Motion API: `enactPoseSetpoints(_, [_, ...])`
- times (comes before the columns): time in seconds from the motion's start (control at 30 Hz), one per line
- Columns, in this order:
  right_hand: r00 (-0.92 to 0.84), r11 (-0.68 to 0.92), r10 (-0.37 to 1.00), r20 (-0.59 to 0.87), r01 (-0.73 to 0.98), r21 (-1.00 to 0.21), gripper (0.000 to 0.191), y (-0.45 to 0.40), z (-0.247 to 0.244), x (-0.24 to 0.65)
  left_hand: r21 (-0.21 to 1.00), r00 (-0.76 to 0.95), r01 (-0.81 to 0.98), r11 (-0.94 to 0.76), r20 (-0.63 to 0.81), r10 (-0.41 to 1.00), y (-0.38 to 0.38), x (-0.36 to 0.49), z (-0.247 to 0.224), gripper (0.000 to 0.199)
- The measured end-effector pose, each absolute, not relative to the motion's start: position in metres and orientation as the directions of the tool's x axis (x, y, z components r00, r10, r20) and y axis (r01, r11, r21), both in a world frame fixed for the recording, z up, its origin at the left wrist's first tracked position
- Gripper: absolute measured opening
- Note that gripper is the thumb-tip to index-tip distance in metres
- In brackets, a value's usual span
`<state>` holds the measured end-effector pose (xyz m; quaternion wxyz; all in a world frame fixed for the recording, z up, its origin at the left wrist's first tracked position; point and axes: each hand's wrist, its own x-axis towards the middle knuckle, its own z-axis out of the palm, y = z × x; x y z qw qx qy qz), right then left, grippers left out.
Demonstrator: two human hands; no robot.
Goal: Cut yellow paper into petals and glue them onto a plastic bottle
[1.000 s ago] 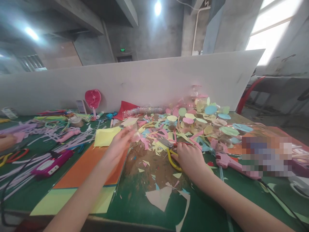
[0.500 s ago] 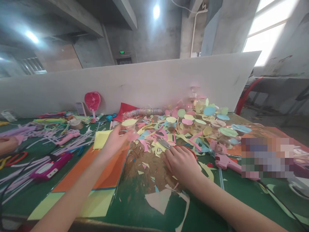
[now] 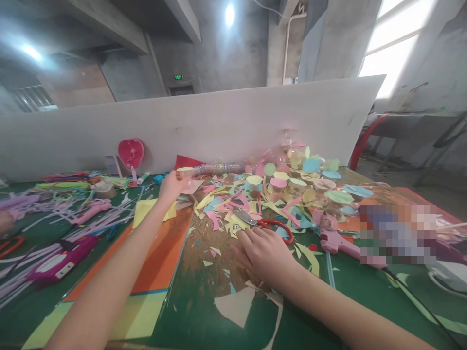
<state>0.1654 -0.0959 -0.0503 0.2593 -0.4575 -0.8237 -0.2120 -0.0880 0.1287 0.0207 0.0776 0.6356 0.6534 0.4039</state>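
Red-handled scissors (image 3: 248, 217) lie closed (blades pointing left) among paper scraps (image 3: 215, 204)

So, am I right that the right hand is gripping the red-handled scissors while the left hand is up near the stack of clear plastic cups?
Not quite: in the head view the right hand lies open on paper scraps beside the red-handled scissors, not gripping them. The left hand is near the cups, as you said.
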Motion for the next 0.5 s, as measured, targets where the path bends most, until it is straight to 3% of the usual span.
enactPoseSetpoints(0.27, [-0.476, 0.511, 0.658, 0.584, 0.851, 0.118, 0.036, -0.094, -0.045, 0.168, 0.648, -0.210, 0.757, -0.085, 0.364, 0.907, 0.165, -0.074, 0.011, 0.026])
enactPoseSetpoints(0.5, [-0.504, 0.538, 0.670, 0.546, 0.835, 0.111, 0.029, -0.093, -0.048, 0.166, 0.701, -0.019, 0.651, -0.290, 0.397, 0.918, 0.155, -0.042, -0.001, 0.030])
